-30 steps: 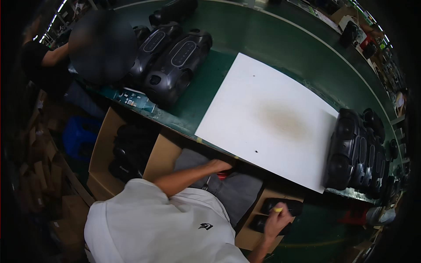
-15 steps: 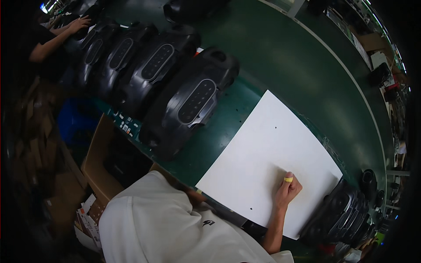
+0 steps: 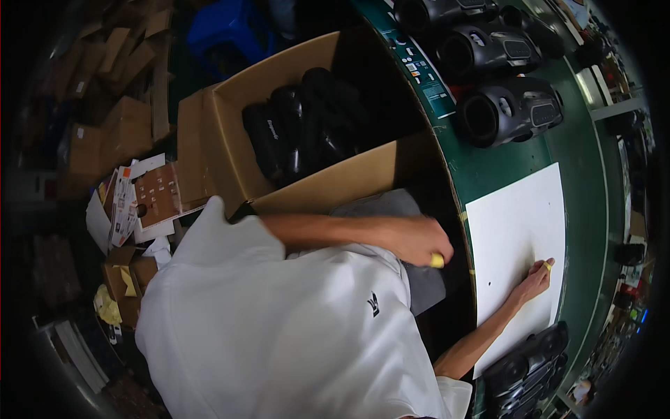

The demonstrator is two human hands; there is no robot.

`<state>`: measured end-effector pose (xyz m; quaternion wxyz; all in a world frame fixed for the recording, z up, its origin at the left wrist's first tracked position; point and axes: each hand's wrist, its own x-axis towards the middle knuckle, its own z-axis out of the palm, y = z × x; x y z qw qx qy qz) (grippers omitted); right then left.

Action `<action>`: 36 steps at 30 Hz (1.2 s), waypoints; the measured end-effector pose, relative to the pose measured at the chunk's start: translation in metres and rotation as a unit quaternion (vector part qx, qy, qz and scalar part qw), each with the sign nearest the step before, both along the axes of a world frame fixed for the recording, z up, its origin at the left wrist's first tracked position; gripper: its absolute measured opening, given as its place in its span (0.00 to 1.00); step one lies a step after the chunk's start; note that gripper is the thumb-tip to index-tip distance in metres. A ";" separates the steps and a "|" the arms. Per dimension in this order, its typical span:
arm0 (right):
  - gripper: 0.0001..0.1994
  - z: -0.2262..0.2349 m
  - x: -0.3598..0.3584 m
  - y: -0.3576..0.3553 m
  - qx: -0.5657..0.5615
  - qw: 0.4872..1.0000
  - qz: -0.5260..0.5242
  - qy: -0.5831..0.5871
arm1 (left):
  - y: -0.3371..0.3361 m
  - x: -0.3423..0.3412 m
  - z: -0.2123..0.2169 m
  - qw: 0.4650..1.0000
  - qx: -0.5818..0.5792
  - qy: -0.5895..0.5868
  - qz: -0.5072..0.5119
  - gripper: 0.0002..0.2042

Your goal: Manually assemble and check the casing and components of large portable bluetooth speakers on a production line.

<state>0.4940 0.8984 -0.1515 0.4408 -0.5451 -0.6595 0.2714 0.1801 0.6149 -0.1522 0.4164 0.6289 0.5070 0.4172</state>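
The right hand (image 3: 536, 279) is over the white board (image 3: 516, 223), which lies on the green tabletop (image 3: 502, 157); its fingers are curled in, and whether they grip anything I cannot tell. The left hand (image 3: 422, 241), loosely fisted near the tabletop's edge, hides its contents too. Good handling here likely means light pressure, the board kept flat, and knuckles clear of the black speakers (image 3: 527, 363) beside it.

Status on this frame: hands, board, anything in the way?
Left hand curled above the lap, grip unclear. Right hand over the white board, grip unclear. Dark speakers beside one board end.
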 end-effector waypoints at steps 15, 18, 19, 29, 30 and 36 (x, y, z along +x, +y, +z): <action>0.28 0.006 -0.026 0.001 -0.098 0.988 0.004 0.122 | -0.159 -0.249 -0.165 0.776 -0.247 -0.190 0.548 0.08; 0.28 0.013 -0.021 -0.002 -0.138 0.985 -0.006 0.105 | -0.146 -0.249 -0.145 0.758 -0.336 -0.181 0.529 0.11; 0.28 0.015 -0.027 -0.003 -0.139 0.984 -0.010 0.115 | -0.150 -0.260 -0.150 0.755 -0.344 -0.181 0.528 0.13; 0.27 0.093 -0.137 0.100 -0.207 0.945 0.226 0.113 | -0.024 -0.203 0.066 0.844 -0.096 0.020 0.527 0.16; 0.33 0.097 -0.168 0.121 -0.184 0.940 0.271 0.094 | 0.000 -0.182 0.085 0.862 -0.078 -0.023 0.501 0.18; 0.47 0.100 -0.319 0.198 -0.269 0.887 0.364 0.094 | 0.081 -0.121 0.077 0.880 -0.105 -0.149 0.438 0.36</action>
